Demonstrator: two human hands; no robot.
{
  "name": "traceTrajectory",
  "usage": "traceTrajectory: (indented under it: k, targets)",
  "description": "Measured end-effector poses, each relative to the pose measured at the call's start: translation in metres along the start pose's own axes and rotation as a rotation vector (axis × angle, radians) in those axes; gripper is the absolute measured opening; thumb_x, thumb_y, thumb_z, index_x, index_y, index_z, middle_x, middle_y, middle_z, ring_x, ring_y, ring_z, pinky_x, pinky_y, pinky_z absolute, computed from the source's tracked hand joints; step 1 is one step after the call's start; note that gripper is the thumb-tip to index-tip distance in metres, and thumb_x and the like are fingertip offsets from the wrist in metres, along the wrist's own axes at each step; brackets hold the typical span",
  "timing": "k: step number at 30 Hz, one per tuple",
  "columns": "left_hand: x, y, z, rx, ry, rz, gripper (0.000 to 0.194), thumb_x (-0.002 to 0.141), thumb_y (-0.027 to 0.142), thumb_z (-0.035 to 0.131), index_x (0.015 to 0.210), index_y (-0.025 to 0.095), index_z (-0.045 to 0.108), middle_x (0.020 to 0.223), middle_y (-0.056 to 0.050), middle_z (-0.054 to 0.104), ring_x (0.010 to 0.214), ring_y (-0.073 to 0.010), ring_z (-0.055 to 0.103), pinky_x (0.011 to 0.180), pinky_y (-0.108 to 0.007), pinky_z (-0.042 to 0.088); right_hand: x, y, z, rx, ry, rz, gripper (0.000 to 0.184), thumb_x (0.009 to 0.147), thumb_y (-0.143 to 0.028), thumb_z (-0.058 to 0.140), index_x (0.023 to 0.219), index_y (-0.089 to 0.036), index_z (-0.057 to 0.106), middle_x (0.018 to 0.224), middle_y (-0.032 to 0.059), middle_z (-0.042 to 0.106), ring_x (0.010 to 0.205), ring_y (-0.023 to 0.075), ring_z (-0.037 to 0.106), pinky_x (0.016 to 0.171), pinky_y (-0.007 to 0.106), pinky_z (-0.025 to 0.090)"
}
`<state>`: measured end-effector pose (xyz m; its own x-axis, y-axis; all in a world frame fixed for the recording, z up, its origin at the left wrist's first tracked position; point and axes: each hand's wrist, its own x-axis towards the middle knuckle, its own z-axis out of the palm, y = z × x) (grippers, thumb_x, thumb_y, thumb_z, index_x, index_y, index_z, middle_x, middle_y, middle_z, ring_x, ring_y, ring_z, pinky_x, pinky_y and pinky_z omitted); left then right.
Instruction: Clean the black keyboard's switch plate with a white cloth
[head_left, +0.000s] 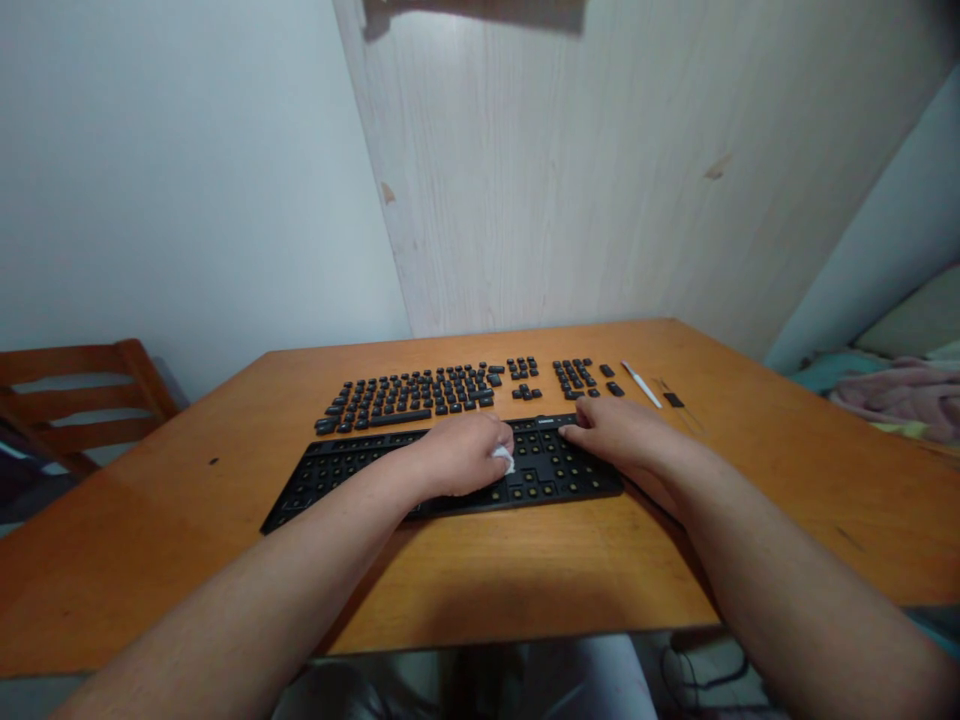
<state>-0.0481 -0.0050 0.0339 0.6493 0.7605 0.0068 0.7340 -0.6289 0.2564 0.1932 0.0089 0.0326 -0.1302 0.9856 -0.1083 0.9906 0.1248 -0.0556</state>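
A black keyboard base [352, 470] with its keycaps removed lies on the wooden table [525, 570]. My left hand [457, 455] is curled on the keyboard's middle, closed around a small white wad [504, 458], pressed to the bare switches. My right hand [619, 430] rests on the keyboard's right end with fingers laid flat on its top edge. The removed black keycaps [420, 392] are laid out in rows on the table just behind the keyboard.
A white pen-like tool [642, 384] and a small black piece [673, 400] lie at the right of the keycaps. A wooden chair [82, 395] stands at the left. A bed with bedding [892, 390] is at the right. A pale wooden panel [600, 180] rises behind the table.
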Motion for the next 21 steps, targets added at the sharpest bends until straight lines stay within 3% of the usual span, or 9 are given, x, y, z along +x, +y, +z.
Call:
traceTrajectory:
  k: [8, 11, 16, 19, 21]
  targets:
    - [-0.007, 0.012, -0.004, 0.02, -0.024, 0.098, 0.012, 0.08, 0.025, 0.057, 0.085, 0.021, 0.067, 0.088, -0.005, 0.067, 0.078, -0.0193, 0.06, 0.065, -0.028, 0.042, -0.001, -0.001, 0.0, 0.018, 0.002, -0.002, 0.039, 0.089, -0.054, 0.049, 0.098, -0.02, 0.066, 0.102, 0.0141, 0.071, 0.089, 0.0307, 0.066, 0.065, 0.037, 0.045]
    - [-0.006, 0.009, -0.004, -0.076, -0.002, 0.107, 0.012, 0.081, 0.025, 0.058, 0.086, 0.02, 0.067, 0.088, -0.004, 0.066, 0.08, -0.0182, 0.059, 0.068, -0.028, 0.043, -0.001, -0.001, -0.001, 0.015, -0.006, 0.008, 0.038, 0.089, -0.053, 0.049, 0.097, -0.02, 0.066, 0.1, 0.0133, 0.071, 0.088, 0.0299, 0.066, 0.065, 0.036, 0.045]
    - [-0.003, -0.001, -0.007, -0.529, 0.127, -0.091, 0.022, 0.084, 0.039, 0.059, 0.091, 0.019, 0.064, 0.078, 0.0, 0.061, 0.067, -0.0125, 0.054, 0.059, -0.023, 0.042, 0.0, -0.001, -0.001, 0.016, 0.034, -0.004, 0.036, 0.088, -0.055, 0.05, 0.085, -0.021, 0.063, 0.092, 0.0121, 0.071, 0.083, 0.0281, 0.065, 0.061, 0.033, 0.04]
    - [-0.005, -0.002, -0.009, -0.78, 0.15, -0.244, 0.03, 0.084, 0.047, 0.058, 0.095, 0.019, 0.061, 0.069, 0.003, 0.054, 0.052, -0.0087, 0.044, 0.047, -0.02, 0.034, -0.004, -0.006, 0.0, 0.112, 0.155, -0.057, 0.031, 0.09, -0.049, 0.05, 0.079, -0.022, 0.058, 0.082, 0.0083, 0.069, 0.076, 0.0229, 0.063, 0.061, 0.031, 0.038]
    - [-0.006, -0.001, -0.007, -0.868, 0.158, -0.272, 0.032, 0.082, 0.049, 0.06, 0.094, 0.02, 0.061, 0.069, 0.003, 0.053, 0.05, -0.0074, 0.041, 0.045, -0.019, 0.032, -0.009, -0.013, 0.0, 0.242, 0.26, -0.161, 0.024, 0.092, -0.042, 0.049, 0.079, -0.022, 0.056, 0.076, 0.0041, 0.067, 0.072, 0.0192, 0.061, 0.062, 0.029, 0.039]
